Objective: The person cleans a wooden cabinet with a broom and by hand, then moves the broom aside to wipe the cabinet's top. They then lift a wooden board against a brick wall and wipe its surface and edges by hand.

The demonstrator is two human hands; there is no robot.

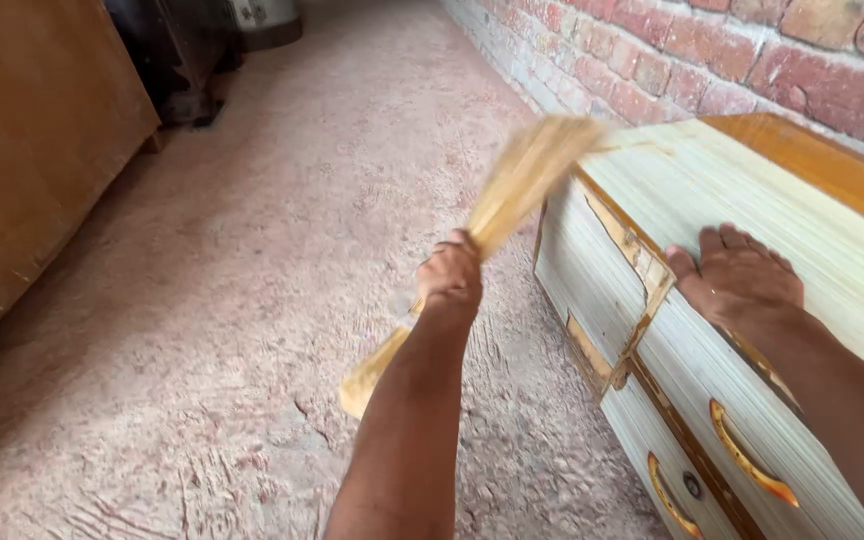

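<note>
Above a rough floor [252, 300], the left hand [450, 280], fingers clenched round a blurred straw brush [512, 190], looks mid-sweep at the pale cabinet [752, 200], where the right hand [742, 275] presses flat, fingers spread, gripping nothing.

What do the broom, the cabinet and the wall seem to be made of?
Broom, in the left hand: probably dry straw or grass; pale yellow strands, blurred.
Cabinet, under the right hand: likely board with a pale striped laminate and glossy orange trim; the trim is chipped at the edge. Its handles look like amber plastic.
Wall: bare red brick with mortar joints.
</note>
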